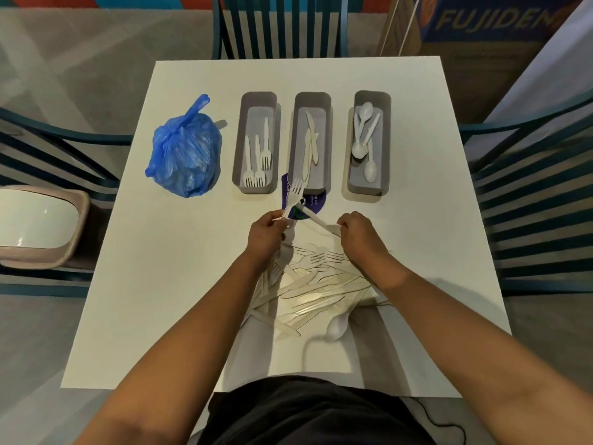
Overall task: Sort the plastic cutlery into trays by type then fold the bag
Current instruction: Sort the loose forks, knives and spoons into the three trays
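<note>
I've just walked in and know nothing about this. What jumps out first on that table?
Three grey trays stand in a row at the far side: the left tray holds forks, the middle tray knives, the right tray spoons. Left of them sits a knotted blue bag. Nearer the person, the left hand holds up a white fork and the right hand grips another white piece, above a loose pile of cutlery.

Head camera, steeply downward, seemingly close above white table (pixel 179 284)

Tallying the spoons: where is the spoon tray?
In the head view, the spoon tray is rightmost of three grey trays, right of the knife tray.
</note>
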A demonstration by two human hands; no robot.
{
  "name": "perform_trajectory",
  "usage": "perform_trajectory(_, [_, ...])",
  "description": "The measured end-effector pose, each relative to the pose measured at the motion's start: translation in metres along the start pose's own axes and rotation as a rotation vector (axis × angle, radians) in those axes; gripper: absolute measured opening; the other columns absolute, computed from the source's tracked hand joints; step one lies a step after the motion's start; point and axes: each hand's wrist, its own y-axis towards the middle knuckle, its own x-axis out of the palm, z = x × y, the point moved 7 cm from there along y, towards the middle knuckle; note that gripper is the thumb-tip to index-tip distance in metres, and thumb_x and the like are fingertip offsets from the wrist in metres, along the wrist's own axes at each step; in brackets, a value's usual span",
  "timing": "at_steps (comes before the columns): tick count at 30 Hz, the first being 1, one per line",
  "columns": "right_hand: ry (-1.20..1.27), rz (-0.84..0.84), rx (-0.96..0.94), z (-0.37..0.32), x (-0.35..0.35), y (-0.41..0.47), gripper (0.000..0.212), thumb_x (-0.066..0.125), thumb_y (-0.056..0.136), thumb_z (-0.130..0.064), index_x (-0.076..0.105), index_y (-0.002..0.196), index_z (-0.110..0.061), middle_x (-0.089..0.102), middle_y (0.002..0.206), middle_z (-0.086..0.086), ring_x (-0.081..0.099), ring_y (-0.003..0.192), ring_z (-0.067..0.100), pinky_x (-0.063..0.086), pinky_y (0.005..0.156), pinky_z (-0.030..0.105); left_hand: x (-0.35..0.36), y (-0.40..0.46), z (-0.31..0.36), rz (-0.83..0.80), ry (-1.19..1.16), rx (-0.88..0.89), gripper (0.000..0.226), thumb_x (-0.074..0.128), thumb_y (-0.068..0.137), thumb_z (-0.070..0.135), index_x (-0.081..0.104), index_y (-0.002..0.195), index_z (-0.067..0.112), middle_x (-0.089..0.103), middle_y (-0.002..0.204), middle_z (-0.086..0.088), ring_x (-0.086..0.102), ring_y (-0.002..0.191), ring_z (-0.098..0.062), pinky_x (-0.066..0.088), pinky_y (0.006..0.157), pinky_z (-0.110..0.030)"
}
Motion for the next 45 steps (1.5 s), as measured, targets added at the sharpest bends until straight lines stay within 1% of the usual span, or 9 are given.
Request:
perform_trajectory(6, [0.216,0.087,0.008,-0.019,-0.011,0.003,0.022,0.038,0.098,-0.015,0.054,0.099,0.000,0.055,0.090,0.012,0.050,0.081,0.024,0.036,0.068,0.027,-0.012,0.007,0.021,0.076,-0.082,0.079,0.037,0.042,0.091,-0.003,0.056,0.123,0.009,0.056,0.078,-0.003,0.046,0.063,-0.012,0.037,0.054,-0.021])
perform_trajectory(13, [0.379,0.020,0.029,-0.066,-0.005,0.022,0.014,0.050,0.095,-0.020,0.052,0.084,-0.012,0.046,0.066,-0.007,0.045,0.062,0.013,0.037,0.056,0.025,-0.041,0.022,0.040,0.114,-0.117,0.103,0.047,0.048,0.090,-0.010,0.048,0.132,0.009,0.058,0.112,-0.009,0.063,0.084,-0.012,0.051,0.066,-0.019])
perform_trajectory(16, [0.384,-0.004,0.014,-0.085,-0.004,0.033,0.013,0.051,0.094,-0.019,0.053,0.084,-0.012,0.048,0.067,-0.005,0.046,0.059,0.012,0.037,0.050,0.021,-0.054,0.031,0.046,0.133,-0.080,0.094,0.045,0.049,0.090,-0.009,0.049,0.131,0.008,0.062,0.115,-0.012,0.061,0.090,-0.020,0.051,0.067,-0.022])
perform_trajectory(21, [0.317,-0.004,0.007,-0.110,0.000,0.059,0.010,0.052,0.093,-0.020,0.056,0.088,-0.013,0.048,0.070,-0.005,0.049,0.079,0.018,0.038,0.070,0.027,-0.063,0.044,0.067,0.101,-0.073,0.082,0.051,0.049,0.086,-0.015,0.047,0.132,0.009,0.059,0.109,-0.015,0.062,0.085,-0.022,0.052,0.053,-0.014])
perform_trajectory(27, [0.252,0.026,0.080,-0.129,0.009,0.095,0.015,0.049,0.093,-0.022,0.059,0.092,-0.010,0.056,0.086,0.005,0.060,0.089,0.029,0.052,0.085,0.039,-0.066,0.071,0.077,0.070,0.123,0.009,0.036,0.046,0.087,-0.012,0.059,0.118,0.003,0.062,0.119,-0.019,0.058,0.091,-0.020,0.041,0.056,-0.018])
perform_trajectory(31, [0.229,0.057,0.122,-0.139,0.007,0.118,0.016,0.050,0.093,-0.024,0.059,0.098,-0.011,0.058,0.090,0.006,0.061,0.091,0.028,0.048,0.079,0.030,-0.067,0.091,0.087,0.064,0.192,0.009,0.032,0.049,0.087,-0.008,0.061,0.115,0.002,0.064,0.117,-0.020,0.055,0.086,-0.019,0.042,0.071,-0.026])
perform_trajectory(36, [0.184,0.104,0.122,-0.155,0.000,0.142,0.022,0.048,0.094,-0.022,0.061,0.104,-0.007,0.064,0.104,0.012,0.061,0.091,0.029,0.041,0.070,0.027,-0.068,0.113,0.109,0.059,0.260,0.009,0.035,0.043,0.086,-0.009,0.061,0.114,0.003,0.065,0.102,-0.018,0.057,0.079,-0.022,0.043,0.056,-0.025])
perform_trajectory(41, [0.145,0.112,0.073,-0.166,-0.006,0.155,0.030,0.048,0.096,-0.033,0.062,0.102,-0.007,0.064,0.092,0.009,0.059,0.079,0.024,0.043,0.067,0.027,-0.071,0.134,0.132,0.094,0.341,0.093,0.037,0.045,0.085,-0.008,0.064,0.114,0.008,0.065,0.118,-0.012,0.064,0.104,-0.025,0.054,0.086,-0.034])
perform_trajectory(45, [0.118,0.136,0.054,-0.159,-0.009,0.148,0.033,0.044,0.097,-0.035,0.064,0.104,-0.009,0.068,0.091,0.010,0.064,0.082,0.026,0.045,0.067,0.027,-0.064,0.134,0.140,0.013,0.545,0.166,0.039,0.051,0.086,0.001,0.061,0.122,0.013,0.059,0.129,-0.009,0.060,0.110,-0.024,0.051,0.091,-0.029])
